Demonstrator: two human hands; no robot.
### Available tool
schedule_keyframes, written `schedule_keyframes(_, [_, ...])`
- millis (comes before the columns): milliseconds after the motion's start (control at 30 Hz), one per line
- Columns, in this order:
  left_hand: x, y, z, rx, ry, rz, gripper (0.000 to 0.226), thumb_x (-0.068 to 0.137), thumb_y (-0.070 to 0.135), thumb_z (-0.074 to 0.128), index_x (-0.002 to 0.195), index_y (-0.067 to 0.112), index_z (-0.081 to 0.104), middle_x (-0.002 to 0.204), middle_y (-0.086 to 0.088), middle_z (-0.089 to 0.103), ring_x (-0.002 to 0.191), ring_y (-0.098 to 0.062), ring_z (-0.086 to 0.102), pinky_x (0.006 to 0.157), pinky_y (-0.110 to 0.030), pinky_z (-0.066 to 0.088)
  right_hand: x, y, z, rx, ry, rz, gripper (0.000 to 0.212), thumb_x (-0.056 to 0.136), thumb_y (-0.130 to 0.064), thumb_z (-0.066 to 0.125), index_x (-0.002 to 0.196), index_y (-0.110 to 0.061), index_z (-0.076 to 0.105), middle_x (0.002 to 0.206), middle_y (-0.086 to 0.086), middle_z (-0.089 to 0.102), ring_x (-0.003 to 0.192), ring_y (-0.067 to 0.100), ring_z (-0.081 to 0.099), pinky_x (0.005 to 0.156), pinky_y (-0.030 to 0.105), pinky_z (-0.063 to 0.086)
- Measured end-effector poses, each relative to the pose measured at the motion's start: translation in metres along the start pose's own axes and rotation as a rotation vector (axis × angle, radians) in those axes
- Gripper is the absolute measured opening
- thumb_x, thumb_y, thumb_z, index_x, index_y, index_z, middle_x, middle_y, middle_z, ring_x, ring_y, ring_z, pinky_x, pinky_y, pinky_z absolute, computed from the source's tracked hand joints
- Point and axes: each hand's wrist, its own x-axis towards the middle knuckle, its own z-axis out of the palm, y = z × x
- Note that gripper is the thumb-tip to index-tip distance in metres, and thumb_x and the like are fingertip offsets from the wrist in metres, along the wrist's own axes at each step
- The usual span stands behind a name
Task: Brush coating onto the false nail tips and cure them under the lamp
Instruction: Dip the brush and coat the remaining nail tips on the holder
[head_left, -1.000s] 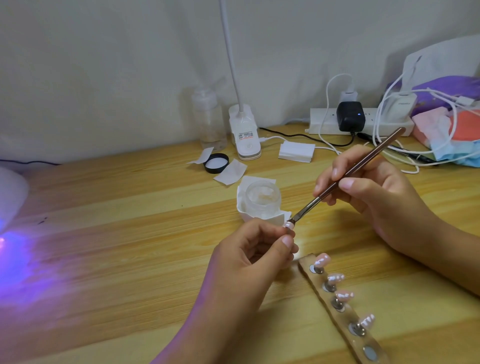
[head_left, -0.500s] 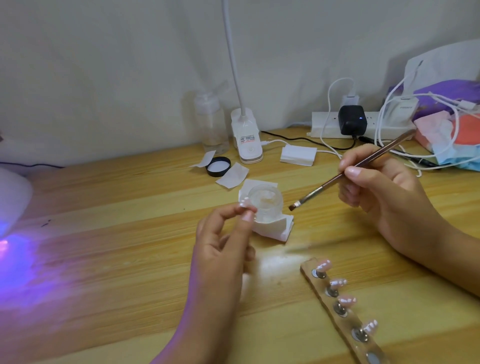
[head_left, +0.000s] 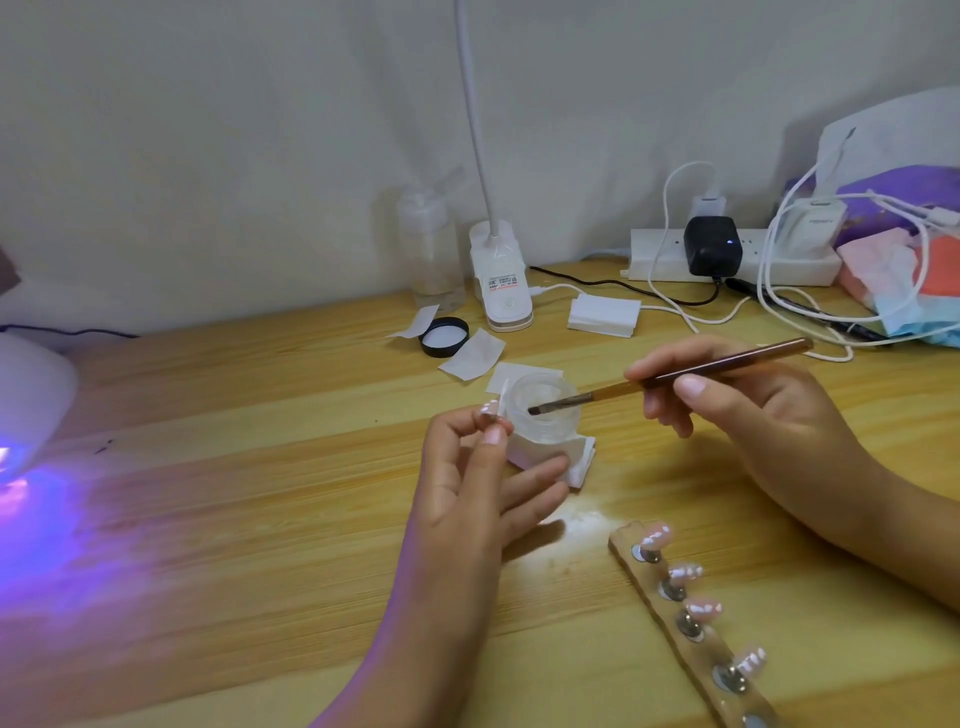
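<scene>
- A wooden strip (head_left: 670, 618) lies slantwise on the tabletop (head_left: 260, 545) at the near right. Four pale pink false nail tips (head_left: 685, 571) stand in a row on its round metal studs. A fifth stud at the nearest end is bare.
- The left hand (head_left: 462, 488) is raised just left of the strip. Its grip is a fine pinch: thumb and forefinger tips are closed on a single nail tip (head_left: 487, 409), and the other fingers are loosely spread below.
- The right hand (head_left: 763, 415) reaches in from the right. Its grip is closed round a slim brown brush (head_left: 717, 366), held like a pen between thumb and fingers.
- The brush's dark bristle end lies at the open mouth of a small frosted jar (head_left: 550, 431), just right of the pinched nail tip. I cannot tell whether the bristles touch what is inside.
- The jar stands on a folded white wipe (head_left: 576, 467).
- At the far left edge is a white curing lamp (head_left: 26, 400), well apart from the hands, throwing purple light across the wood.
- Behind the jar lie a black lid (head_left: 443, 336) and loose white paper squares (head_left: 472, 356).
- Farther back are a clear bottle (head_left: 431, 249), a white clip lamp (head_left: 501, 283) with a gooseneck, and a stack of white pads (head_left: 602, 314).
- Against the wall sits a power strip (head_left: 660, 260) with a black adapter (head_left: 711, 244) and white cables (head_left: 670, 291). Beside it, at the right edge, is a heap of coloured cloth (head_left: 883, 260).
</scene>
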Motion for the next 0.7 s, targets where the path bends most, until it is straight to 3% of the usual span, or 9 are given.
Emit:
schedule_keyframes(167, [-0.0013,-0.0038,0.0008,0.049,-0.05,-0.02,0.016,0.097,0.034,0.045,0.092,0.035,0.06,0.095,0.006,0.076,0.09,-0.017,0.074,0.072,-0.025,0.06,0.0008,-0.0004,-0.0001,-0.033,-0.038,0.003,0.025,0.09,-0.009,0.048,0.104,-0.012,0.068,0.083,0.0,0.07,0.076,0.007,0.063,0.067,0.021,0.049])
schedule_keyframes(233, [-0.002,-0.0027,0.0011,0.059,-0.071,-0.017,0.014,0.088,0.042,0.047,0.09,0.036,0.06,0.097,0.013,0.075,0.092,-0.017,0.074,0.077,-0.029,0.06,0.001,-0.0014,-0.0001,-0.019,-0.059,-0.006,0.026,0.089,-0.006,0.047,0.102,-0.013,0.069,0.082,-0.001,0.07,0.076,0.007,0.063,0.067,0.021,0.049])
schedule_keyframes(333, [-0.0027,-0.0017,0.0025,0.071,-0.114,0.0,0.015,0.089,0.048,0.051,0.09,0.037,0.061,0.117,0.029,0.065,0.097,-0.018,0.073,0.084,-0.032,0.059,0.0001,-0.0028,-0.0004,0.013,-0.079,-0.018,0.028,0.088,-0.004,0.047,0.098,-0.014,0.07,0.081,0.001,0.07,0.076,0.009,0.062,0.067,0.022,0.049])
schedule_keyframes(433, [-0.0027,-0.0017,0.003,0.073,-0.147,0.008,0.015,0.091,0.046,0.053,0.093,0.034,0.062,0.136,0.03,0.052,0.103,-0.016,0.071,0.087,-0.03,0.058,-0.0003,-0.0034,-0.0013,0.009,-0.097,-0.033,0.024,0.087,-0.005,0.049,0.097,-0.011,0.07,0.08,0.0,0.069,0.076,0.01,0.062,0.067,0.023,0.049])
schedule_keyframes(600, [-0.0034,-0.0017,0.0037,0.059,-0.189,0.019,0.015,0.093,0.042,0.056,0.094,0.027,0.062,0.135,0.033,0.051,0.103,-0.015,0.071,0.082,-0.023,0.057,-0.0022,-0.0034,-0.0003,-0.026,-0.042,-0.081,0.021,0.087,-0.004,0.048,0.095,-0.011,0.066,0.08,-0.006,0.065,0.075,0.008,0.059,0.068,0.02,0.048])
schedule_keyframes(700, [-0.0044,-0.0015,0.0043,0.08,-0.21,0.03,0.015,0.093,0.04,0.055,0.089,0.027,0.061,0.134,0.034,0.051,0.103,-0.014,0.07,0.08,-0.019,0.056,-0.0044,-0.0022,0.0019,-0.139,-0.04,-0.166,0.019,0.089,-0.016,0.048,0.098,-0.01,0.063,0.088,-0.006,0.062,0.079,0.012,0.059,0.073,0.022,0.048])
